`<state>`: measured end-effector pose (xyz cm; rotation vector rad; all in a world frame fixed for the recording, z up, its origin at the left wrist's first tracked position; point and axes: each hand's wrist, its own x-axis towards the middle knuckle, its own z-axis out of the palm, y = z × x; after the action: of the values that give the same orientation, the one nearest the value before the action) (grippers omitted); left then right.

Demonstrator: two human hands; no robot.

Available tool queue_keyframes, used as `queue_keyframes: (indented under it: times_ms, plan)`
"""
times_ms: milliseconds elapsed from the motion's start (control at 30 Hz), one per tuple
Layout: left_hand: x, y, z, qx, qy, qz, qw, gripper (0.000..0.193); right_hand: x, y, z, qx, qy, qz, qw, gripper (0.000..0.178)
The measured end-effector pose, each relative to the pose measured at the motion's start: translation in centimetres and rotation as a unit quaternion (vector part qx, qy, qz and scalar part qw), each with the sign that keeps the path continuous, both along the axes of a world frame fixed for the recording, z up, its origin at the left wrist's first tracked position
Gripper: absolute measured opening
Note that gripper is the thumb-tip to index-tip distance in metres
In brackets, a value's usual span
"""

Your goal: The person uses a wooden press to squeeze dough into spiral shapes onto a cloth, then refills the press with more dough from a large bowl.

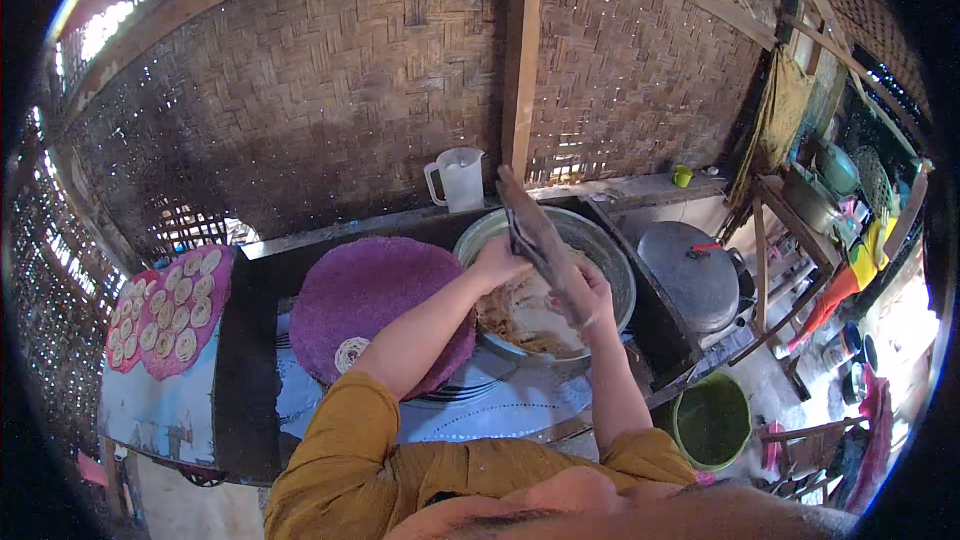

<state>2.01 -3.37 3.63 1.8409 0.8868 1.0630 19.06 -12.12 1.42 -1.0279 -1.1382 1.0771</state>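
Note:
My left hand is closed on the dark middle part of a long brown wooden tool, which I hold tilted above a wide metal basin. At the tool's lower end, my right hand has its fingers curled around the wood. Inside the basin lies a pale and brown doughy mass, partly hidden by my hands. Left of the basin is a round purple mat. One coil of thin pale strands rests on its near edge, beside my left forearm.
Pink-purple mats with several pale coils lie at the far left. A clear jug stands behind the basin. To the right are a big lidded pot, a green bucket and a wooden rack. A woven wall closes the back.

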Motion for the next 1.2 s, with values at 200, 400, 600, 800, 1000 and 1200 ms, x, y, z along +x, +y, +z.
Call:
queue_keyframes:
  times_ms: [200,400,600,800,1000,1200]
  plan:
    - [-2.0,0.3,1.0,-0.033,0.038,0.072,0.996,0.042,3.3,2.3,-2.4,-0.081,-0.041,0.111,0.990,0.053]
    - [-7.5,-3.9,4.7,0.181,0.215,0.184,0.942,0.038,-4.2,0.1,5.1,-0.192,0.135,0.305,0.923,0.064]
    - [-19.1,-4.6,8.8,-0.110,-0.485,-0.160,0.852,0.053,-10.7,0.1,7.2,-0.173,0.022,0.465,0.868,0.053]
    - [-30.8,-5.2,8.1,-0.026,-0.659,-0.200,0.725,0.063,-19.3,1.0,8.6,-0.229,-0.072,0.533,0.811,0.050]
    - [-36.1,-7.1,3.7,-0.041,-0.721,0.046,0.690,0.070,-24.5,3.4,8.0,-0.239,-0.235,0.529,0.780,0.047]
    - [-38.0,-7.1,0.1,-0.026,-0.742,0.061,0.667,0.068,-26.7,3.8,6.5,-0.182,-0.351,0.478,0.784,0.045]
